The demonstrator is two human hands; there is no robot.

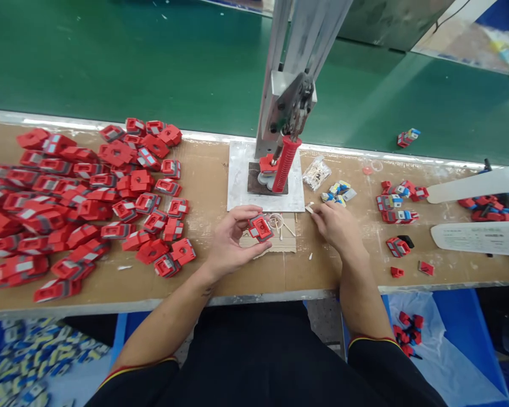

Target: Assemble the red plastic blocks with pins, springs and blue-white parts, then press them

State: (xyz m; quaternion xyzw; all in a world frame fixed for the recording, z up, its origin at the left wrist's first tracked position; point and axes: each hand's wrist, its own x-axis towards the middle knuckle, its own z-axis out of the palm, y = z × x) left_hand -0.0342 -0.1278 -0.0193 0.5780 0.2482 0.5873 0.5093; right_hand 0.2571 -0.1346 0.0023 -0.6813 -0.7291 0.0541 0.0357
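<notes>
My left hand [233, 240] grips a red and grey plastic toy part [261, 228], its hollow side turned up, between thumb and fingers. Pinched in the fingertips of my right hand [333, 223] is a small white piece [309, 207], too small to name. Between the hands, a clear round dish [275, 221] and cotton swabs [289, 229] lie on a cardboard piece [280, 246]. Just beyond my right hand sit several blue, yellow and white parts [338, 190] and a bag of cotton swabs [316, 172].
A toggle press with a red handle [287, 164] stands on a metal plate [240, 186]. A large heap of red parts [80, 192] covers the left side. More assembled parts [396, 216] and two white strips [479, 237] lie right. Blue bins [470, 339] sit below the edge.
</notes>
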